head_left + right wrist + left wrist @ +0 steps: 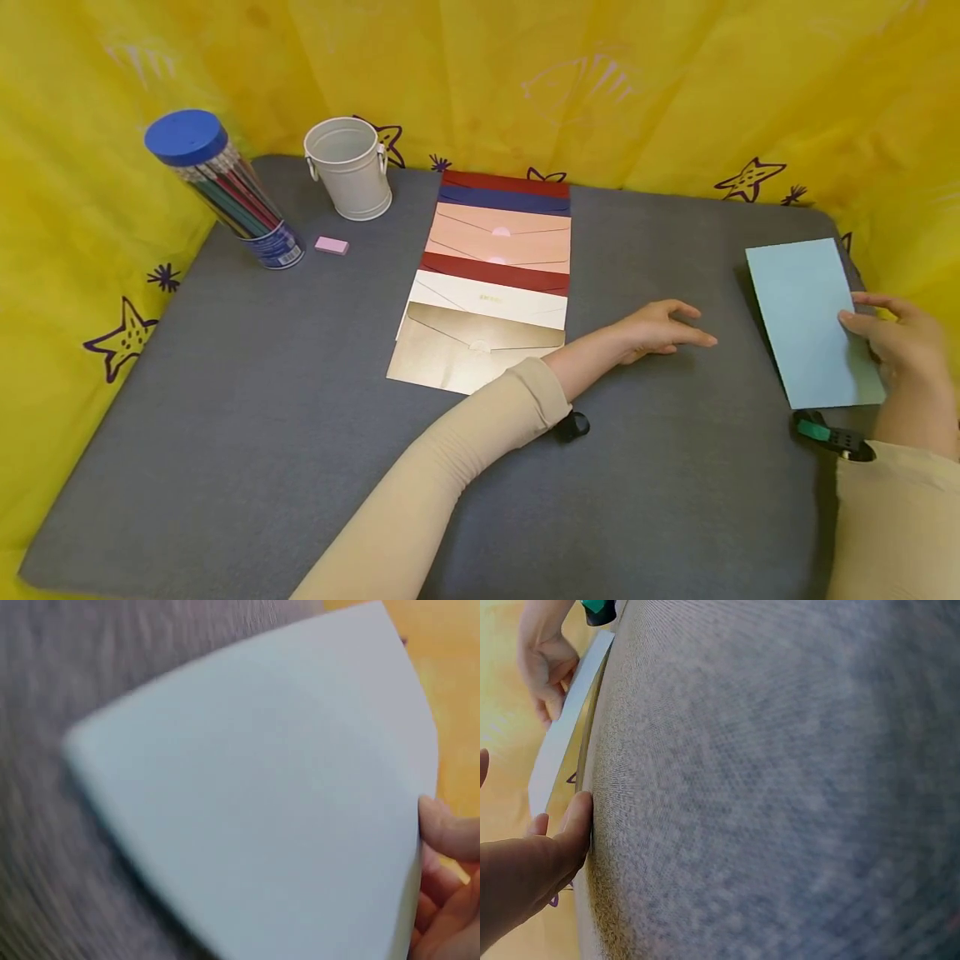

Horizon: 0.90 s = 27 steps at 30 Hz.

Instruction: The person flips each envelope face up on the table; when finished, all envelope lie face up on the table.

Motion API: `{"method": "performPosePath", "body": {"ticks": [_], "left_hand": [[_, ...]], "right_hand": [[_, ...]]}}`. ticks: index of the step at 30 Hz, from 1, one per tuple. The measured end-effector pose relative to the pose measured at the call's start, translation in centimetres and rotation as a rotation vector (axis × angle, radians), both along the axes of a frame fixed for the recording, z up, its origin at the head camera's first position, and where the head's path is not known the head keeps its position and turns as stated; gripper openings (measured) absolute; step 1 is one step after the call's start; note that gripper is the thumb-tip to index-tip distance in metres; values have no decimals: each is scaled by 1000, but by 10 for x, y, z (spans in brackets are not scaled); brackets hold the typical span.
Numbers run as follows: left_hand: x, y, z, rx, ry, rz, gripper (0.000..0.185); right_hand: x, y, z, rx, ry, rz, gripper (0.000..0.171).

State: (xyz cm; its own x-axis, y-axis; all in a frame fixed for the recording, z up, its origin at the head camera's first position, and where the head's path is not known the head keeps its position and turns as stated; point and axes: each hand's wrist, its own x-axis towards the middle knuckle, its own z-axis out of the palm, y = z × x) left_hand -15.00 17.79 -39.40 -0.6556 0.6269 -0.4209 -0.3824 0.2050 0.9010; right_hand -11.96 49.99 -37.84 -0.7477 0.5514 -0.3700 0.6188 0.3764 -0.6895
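My right hand [896,343] pinches a light blue card [808,321] at the mat's right edge, thumb on top and fingers underneath. In the right wrist view the card [255,810] fills the frame, with the thumb [450,829] on its right edge. My left hand [666,330] lies flat on the grey mat [300,433] with straight fingers, holding nothing, a short way left of the card. The left wrist view shows those fingers [566,840] touching the mat [780,787]. Beyond them, the card [566,731] shows edge-on, lifted off the mat in the right hand [546,667].
A row of overlapping envelopes [495,267] in gold, white, red, pink and navy lies mid-mat. A white bucket [348,167], a blue-lidded tube of pencils [225,196] and a pink eraser [331,245] sit at the back left. Yellow cloth [600,75] surrounds the mat.
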Motion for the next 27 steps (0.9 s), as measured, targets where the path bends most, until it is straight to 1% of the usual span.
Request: {"method": "performPosePath", "body": {"ticks": [4,7,10,13,16,20,21,23,25,27], "left_hand": [[0,-1,1,18,-10,31,55],[0,-1,2,31,-33,71,56],[-1,0,1,58,-64,121,58],[-2,1,0,101,-87,182,60],[-3,1,-1,144,-100,256,63],[-6,1,-1,190,-97,368,57],[-6,0,0,190,-91,394,55],[-7,-1,2,172,-57,417,46],[-8,-3,4,117,-10,423,42],[-10,-5,7,68,45,407,40]], "right_hand": [[-5,-12,1,-17,109,221,24],[-9,-25,6,-27,133,367,24],[-12,-37,12,-51,141,475,27],[-16,-48,16,-53,135,546,30],[-18,-59,18,-37,132,589,31],[-20,-71,23,-16,138,641,31],[-20,-73,24,-6,137,656,31],[-21,-78,25,16,127,687,29],[-22,-82,27,47,115,720,28],[-23,-86,29,69,105,749,27]]}}
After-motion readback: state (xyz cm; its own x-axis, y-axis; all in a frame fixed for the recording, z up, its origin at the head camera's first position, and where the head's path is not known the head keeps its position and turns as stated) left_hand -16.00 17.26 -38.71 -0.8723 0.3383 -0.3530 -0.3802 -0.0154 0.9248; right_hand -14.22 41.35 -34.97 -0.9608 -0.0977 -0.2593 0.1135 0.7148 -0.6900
